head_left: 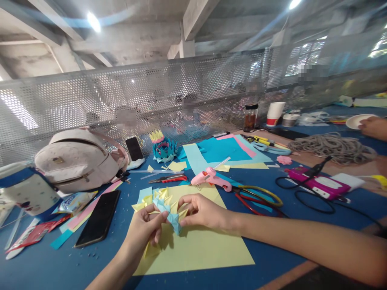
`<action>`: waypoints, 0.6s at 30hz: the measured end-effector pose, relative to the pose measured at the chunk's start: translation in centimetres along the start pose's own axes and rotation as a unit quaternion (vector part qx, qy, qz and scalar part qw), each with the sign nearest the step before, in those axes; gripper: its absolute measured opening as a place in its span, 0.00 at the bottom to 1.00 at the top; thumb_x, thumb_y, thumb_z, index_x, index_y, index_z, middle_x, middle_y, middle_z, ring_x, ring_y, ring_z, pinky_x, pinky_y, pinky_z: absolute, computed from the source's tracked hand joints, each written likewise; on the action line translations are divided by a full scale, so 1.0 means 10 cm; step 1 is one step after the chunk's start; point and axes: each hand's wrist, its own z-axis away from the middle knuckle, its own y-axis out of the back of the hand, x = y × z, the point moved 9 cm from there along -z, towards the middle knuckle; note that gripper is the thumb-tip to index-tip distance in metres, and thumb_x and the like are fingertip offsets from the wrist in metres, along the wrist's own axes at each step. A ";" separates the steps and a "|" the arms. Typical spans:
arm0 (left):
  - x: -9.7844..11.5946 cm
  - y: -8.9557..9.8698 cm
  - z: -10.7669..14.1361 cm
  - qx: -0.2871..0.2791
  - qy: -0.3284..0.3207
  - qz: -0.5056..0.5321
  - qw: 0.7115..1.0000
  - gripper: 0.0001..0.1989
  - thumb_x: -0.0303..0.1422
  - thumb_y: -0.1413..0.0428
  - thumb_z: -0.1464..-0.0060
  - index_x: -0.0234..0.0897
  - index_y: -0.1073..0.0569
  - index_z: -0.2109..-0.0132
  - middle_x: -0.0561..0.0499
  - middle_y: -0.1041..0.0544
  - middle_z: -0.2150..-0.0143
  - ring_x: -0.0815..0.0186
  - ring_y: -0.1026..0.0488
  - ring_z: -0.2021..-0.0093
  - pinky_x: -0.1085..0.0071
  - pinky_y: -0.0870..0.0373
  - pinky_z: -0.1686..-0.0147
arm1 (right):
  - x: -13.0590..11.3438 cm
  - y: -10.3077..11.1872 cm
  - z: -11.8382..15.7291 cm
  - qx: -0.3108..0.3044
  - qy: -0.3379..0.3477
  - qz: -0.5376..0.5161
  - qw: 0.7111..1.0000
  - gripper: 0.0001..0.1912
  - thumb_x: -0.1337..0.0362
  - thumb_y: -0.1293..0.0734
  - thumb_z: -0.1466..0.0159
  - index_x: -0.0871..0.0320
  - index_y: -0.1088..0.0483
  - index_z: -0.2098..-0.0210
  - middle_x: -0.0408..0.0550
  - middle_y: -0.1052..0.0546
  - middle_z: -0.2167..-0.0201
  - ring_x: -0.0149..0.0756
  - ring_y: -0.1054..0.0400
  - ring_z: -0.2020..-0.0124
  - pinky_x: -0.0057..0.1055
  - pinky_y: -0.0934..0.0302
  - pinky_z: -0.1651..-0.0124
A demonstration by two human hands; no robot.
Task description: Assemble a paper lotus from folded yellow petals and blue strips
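Observation:
My left hand (147, 224) pinches the left side of a folded paper piece (173, 219) made of light blue and yellow pointed units. On its right side, my right hand (198, 210) grips the same piece between thumb and fingers. Both hands are just above a pale yellow paper sheet (211, 249). Several loose yellow folded units (147, 200) lie behind the piece, and another yellow unit (152, 250) rests under my left hand. Close beyond my right hand is a pink glue gun (210, 178). Fingers hide part of the folded piece.
Scissors (256, 197) and a red utility knife (169, 178) lie around the sheet. A black phone (98, 217) is at left, near a backpack (75, 159). Blue paper (222, 151) and a folded paper lotus (165, 149) sit farther back. Another person's hand (374, 127) touches a white plate (358, 121).

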 end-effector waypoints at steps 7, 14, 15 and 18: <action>0.04 0.01 0.02 0.006 -0.013 0.006 1.000 0.20 0.47 0.35 0.55 0.35 0.30 0.72 0.61 0.37 0.92 0.76 0.44 0.92 0.82 0.50 0.90 | -0.02 -0.05 0.00 -0.018 0.008 0.003 1.000 0.26 0.56 0.22 0.51 0.62 0.30 0.59 0.48 0.21 0.67 0.29 0.28 0.71 0.25 0.37 0.67; 0.03 0.01 0.01 0.005 -0.016 -0.003 1.000 0.19 0.45 0.34 0.56 0.34 0.29 0.72 0.60 0.33 0.89 0.77 0.43 0.92 0.82 0.50 0.90 | -0.16 0.09 0.02 0.060 0.066 0.136 0.987 0.18 0.61 0.23 0.50 0.60 0.30 0.64 0.45 0.23 0.64 0.34 0.28 0.63 0.26 0.37 0.64; 0.03 0.01 0.01 0.003 -0.017 -0.003 1.000 0.19 0.46 0.34 0.56 0.34 0.29 0.71 0.60 0.33 0.89 0.77 0.43 0.92 0.82 0.50 0.90 | -0.15 0.09 0.01 0.059 0.063 0.128 0.988 0.19 0.62 0.23 0.51 0.60 0.30 0.64 0.45 0.23 0.65 0.34 0.27 0.63 0.26 0.37 0.64; 0.02 0.01 0.01 -0.003 -0.016 -0.009 1.000 0.20 0.47 0.35 0.55 0.35 0.30 0.71 0.61 0.37 0.92 0.76 0.43 0.92 0.82 0.50 0.90 | -0.09 0.10 -0.01 0.054 0.044 0.098 0.993 0.21 0.63 0.22 0.52 0.60 0.31 0.63 0.45 0.22 0.67 0.32 0.28 0.68 0.25 0.38 0.67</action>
